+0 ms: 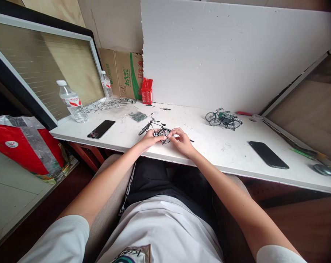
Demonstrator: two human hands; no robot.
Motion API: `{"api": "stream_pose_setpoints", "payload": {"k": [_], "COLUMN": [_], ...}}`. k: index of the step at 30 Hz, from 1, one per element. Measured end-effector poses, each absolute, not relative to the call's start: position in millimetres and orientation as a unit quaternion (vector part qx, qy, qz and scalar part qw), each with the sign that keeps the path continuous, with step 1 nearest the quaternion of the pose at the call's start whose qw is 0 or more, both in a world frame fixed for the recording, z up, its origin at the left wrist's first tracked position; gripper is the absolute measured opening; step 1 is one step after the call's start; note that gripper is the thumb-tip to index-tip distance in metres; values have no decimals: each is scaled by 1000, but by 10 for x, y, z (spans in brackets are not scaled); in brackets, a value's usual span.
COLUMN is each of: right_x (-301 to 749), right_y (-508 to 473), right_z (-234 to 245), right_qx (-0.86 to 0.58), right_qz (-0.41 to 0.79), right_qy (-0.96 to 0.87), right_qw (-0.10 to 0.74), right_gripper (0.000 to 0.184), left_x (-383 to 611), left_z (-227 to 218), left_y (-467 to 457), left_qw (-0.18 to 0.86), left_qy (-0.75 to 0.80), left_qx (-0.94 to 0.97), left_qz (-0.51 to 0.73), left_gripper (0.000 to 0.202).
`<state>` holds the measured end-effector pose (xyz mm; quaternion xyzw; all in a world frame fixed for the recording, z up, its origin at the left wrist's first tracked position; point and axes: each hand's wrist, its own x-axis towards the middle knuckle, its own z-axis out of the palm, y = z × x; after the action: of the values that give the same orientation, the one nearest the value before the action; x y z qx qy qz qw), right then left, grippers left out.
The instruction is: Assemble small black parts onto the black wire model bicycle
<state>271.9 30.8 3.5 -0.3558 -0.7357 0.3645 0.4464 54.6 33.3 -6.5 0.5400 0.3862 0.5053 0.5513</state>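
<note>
A small black model bicycle (154, 128) stands near the front edge of the white table, its handlebar toward the far left. My left hand (151, 139) is closed on the lower frame and rear part of it. At the rear wheel, my right hand (181, 140) has its thumb and fingers pinched together. Whether a small part sits between those fingertips is too small to tell. Farther right stand green and black model bicycles (222, 118), close together and apart from my hands.
Phones lie at left (101, 129) and right (268, 155). Water bottles (73, 102), a cardboard box (124, 75) and a red carton (147, 91) stand at the back left. Loose part frames (110, 105) and a bagged green bundle (138, 116) lie before them. A mouse (324, 170) is far right.
</note>
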Motion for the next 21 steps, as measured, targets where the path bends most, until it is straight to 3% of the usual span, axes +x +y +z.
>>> {"api": "stream_pose_setpoints", "payload": {"k": [9, 17, 21], "right_x": [2719, 2789, 3041], "right_y": [316, 372, 511], "right_z": [28, 79, 209], "right_qx": [-360, -367, -428], "right_qz": [370, 369, 303], "right_qy": [-731, -724, -723], "right_qw": [447, 452, 450], "right_gripper": [35, 48, 57], "left_x": [558, 571, 580], "left_z": [-17, -2, 13], "left_y": [304, 291, 278], "left_qw": [553, 554, 561], "left_qy": [388, 398, 402], "left_qx": [539, 526, 510], "left_qz": [502, 509, 514], "left_gripper": [51, 51, 52]}}
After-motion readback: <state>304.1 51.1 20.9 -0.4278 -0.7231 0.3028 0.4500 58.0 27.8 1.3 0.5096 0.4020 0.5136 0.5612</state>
